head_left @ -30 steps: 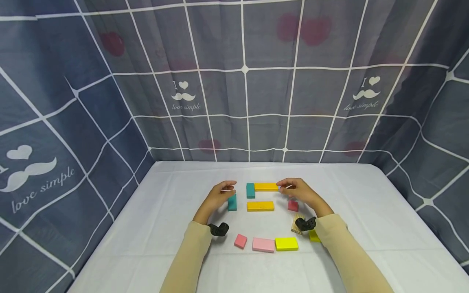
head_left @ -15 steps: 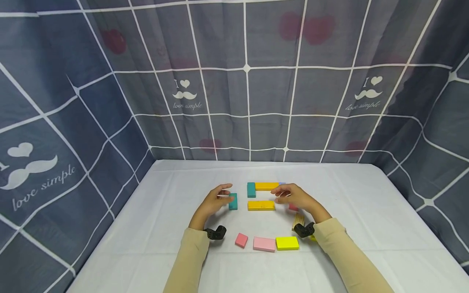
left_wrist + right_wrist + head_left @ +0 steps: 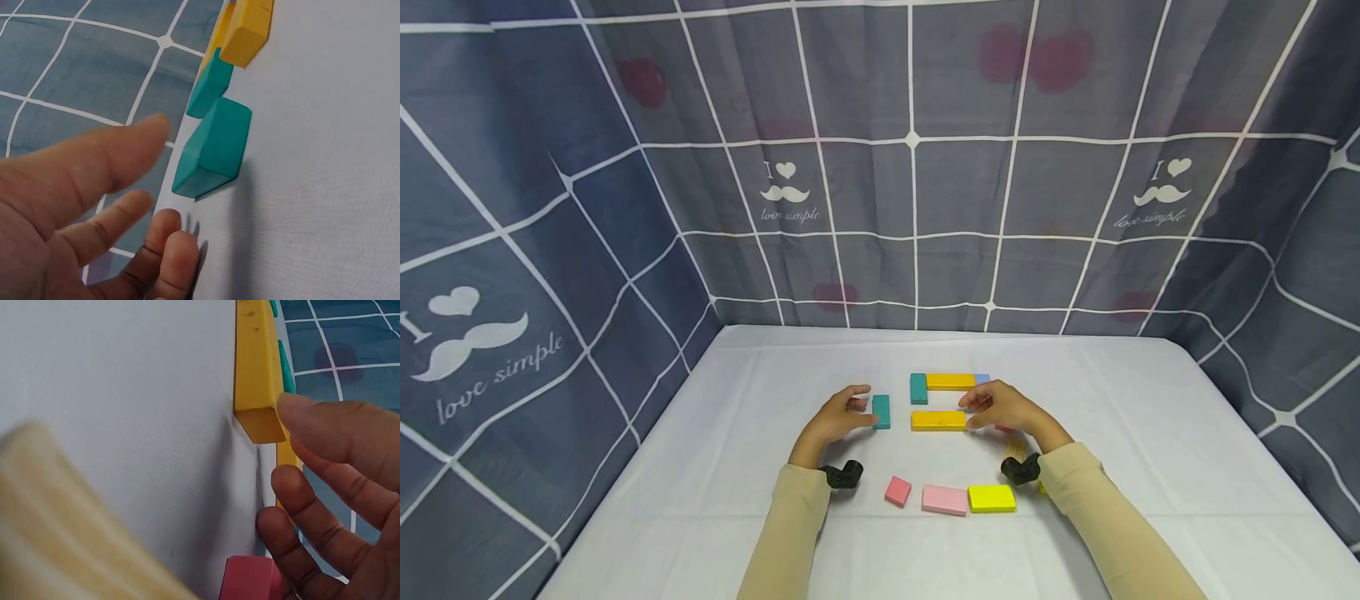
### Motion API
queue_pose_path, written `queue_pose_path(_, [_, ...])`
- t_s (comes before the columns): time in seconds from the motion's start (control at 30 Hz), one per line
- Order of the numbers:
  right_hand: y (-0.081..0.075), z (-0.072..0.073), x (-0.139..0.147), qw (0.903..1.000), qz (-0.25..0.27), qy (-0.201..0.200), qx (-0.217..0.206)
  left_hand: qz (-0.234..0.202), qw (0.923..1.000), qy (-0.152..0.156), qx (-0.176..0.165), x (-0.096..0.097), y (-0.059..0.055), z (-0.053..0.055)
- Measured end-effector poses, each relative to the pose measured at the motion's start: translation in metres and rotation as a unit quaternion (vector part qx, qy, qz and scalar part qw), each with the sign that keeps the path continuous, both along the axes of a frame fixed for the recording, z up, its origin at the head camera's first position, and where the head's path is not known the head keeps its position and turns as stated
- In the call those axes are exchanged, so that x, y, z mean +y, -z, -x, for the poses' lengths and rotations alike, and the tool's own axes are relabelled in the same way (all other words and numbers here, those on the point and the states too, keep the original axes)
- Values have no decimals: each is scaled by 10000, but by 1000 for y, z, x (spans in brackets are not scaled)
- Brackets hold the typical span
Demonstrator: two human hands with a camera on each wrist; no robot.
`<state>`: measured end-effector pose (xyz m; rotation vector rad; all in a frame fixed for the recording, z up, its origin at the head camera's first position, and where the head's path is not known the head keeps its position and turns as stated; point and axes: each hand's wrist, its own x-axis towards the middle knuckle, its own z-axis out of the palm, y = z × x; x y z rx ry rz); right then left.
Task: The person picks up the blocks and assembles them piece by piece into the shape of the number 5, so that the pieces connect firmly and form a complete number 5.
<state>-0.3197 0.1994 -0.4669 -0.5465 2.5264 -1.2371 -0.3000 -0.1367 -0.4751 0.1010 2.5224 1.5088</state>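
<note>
My left hand (image 3: 832, 423) is beside a teal block (image 3: 882, 412), its thumb near the block's left side. In the left wrist view a gap shows between the fingers and that teal block (image 3: 219, 147). The right hand (image 3: 1009, 410) reaches to the right end of a yellow block (image 3: 937, 421). Seen from the right wrist, the thumb overlaps the corner of the yellow block (image 3: 256, 369); whether it touches I cannot tell. The other fingers are loosely bent beside the block's end, with nothing between them.
Behind lie another teal block (image 3: 918, 389), a long yellow block (image 3: 950, 382) and a blue block (image 3: 982, 379), end to end. In front are a red block (image 3: 897, 491), a pink block (image 3: 945, 500) and a bright yellow block (image 3: 992, 498). A striped wooden block (image 3: 1017, 448) lies under the right wrist.
My right hand has left the far blue block and come nearer and left to the near yellow block. The left hand has drawn slightly back, uncovering more of the teal block.
</note>
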Motion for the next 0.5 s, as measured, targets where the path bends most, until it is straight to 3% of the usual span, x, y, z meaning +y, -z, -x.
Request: queue_pose_path(0.5, [-1, 1, -7, 9986, -508, 24, 148, 774, 9967, 185, 171, 1, 1, 4])
